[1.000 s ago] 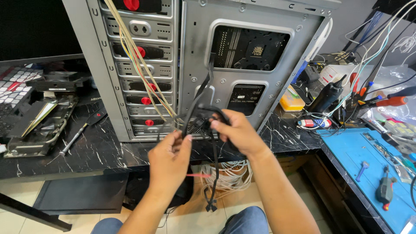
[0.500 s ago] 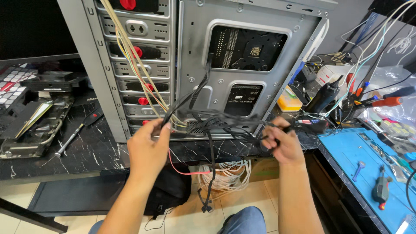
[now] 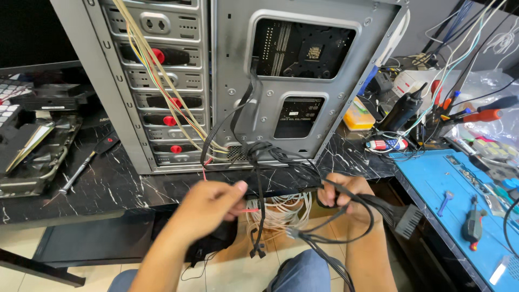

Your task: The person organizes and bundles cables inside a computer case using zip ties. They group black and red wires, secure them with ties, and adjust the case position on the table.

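a: head view. what step is this?

b: sorting cables, i judge. the left hand [image 3: 208, 203] is closed in a pinch on a thin red wire [image 3: 250, 210], in front of the table [image 3: 124, 186] edge. the right hand [image 3: 346, 196] is closed around a bundle of black cables [image 3: 281, 157] that run out of the case [image 3: 303, 108], with a wide black plug [image 3: 408, 220] sticking out past its fingers.

a: where's the bundle?

b: it hangs from the case's back panel, over the table edge, down toward the floor.

a: the next move calls for?

b: a steady grip and gentle pulls, so nothing snags where the cables cross.

a: anything unclear?

b: the crossing cables tangle; i can't tell which strand goes where. the right palm is hidden by the bundle. the beige wires [image 3: 157, 70] run off the top edge.
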